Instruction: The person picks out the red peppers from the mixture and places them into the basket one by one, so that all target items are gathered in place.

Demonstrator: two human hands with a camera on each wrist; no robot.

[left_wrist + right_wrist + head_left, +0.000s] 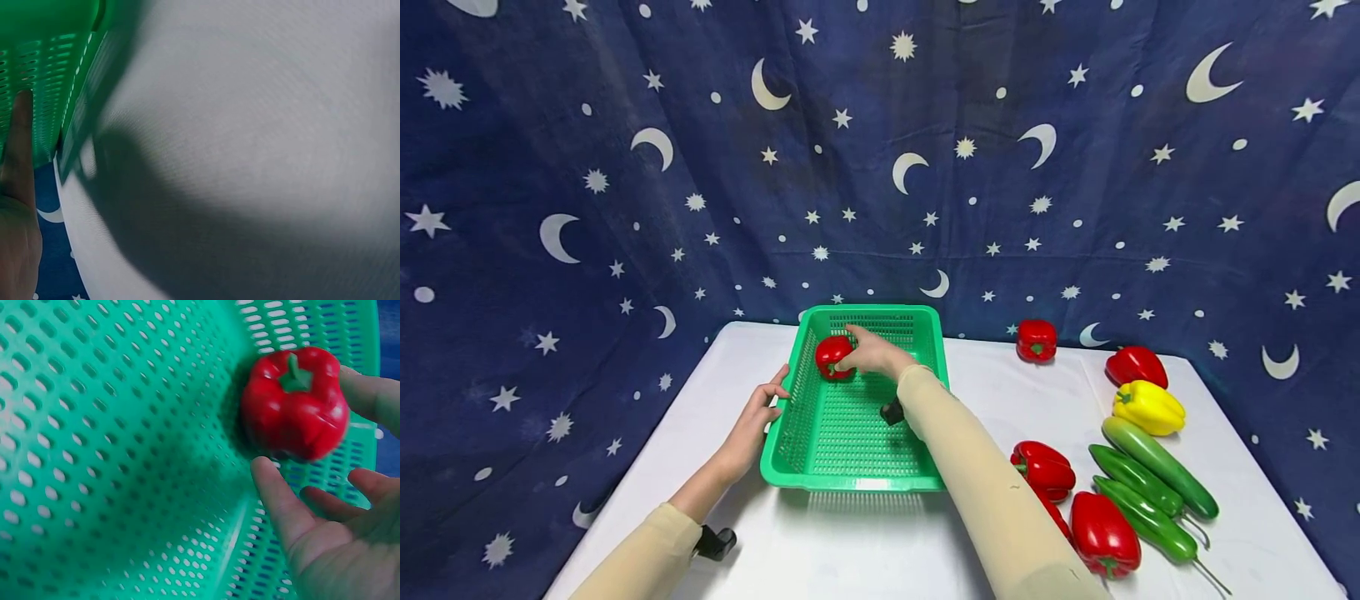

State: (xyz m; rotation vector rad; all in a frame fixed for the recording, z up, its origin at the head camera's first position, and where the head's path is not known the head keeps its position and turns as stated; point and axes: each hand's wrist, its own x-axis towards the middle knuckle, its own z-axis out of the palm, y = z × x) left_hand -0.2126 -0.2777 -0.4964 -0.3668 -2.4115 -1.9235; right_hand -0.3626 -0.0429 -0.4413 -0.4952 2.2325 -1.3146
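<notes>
On my head feed, the red pepper [831,353] lies at nine o'clock from the spread right hand [876,353], perhaps touching, with the spread left hand [752,423] against the basket [820,482].

Starry blue curtain [865,217] behind white table [820,550]

You are at a screened-off, booth-like setup: navy cloth [865,100] printed with moons and stars hangs behind and to both sides of your white surface [1000,392]. Whether home or lab, you cannot tell.
</notes>
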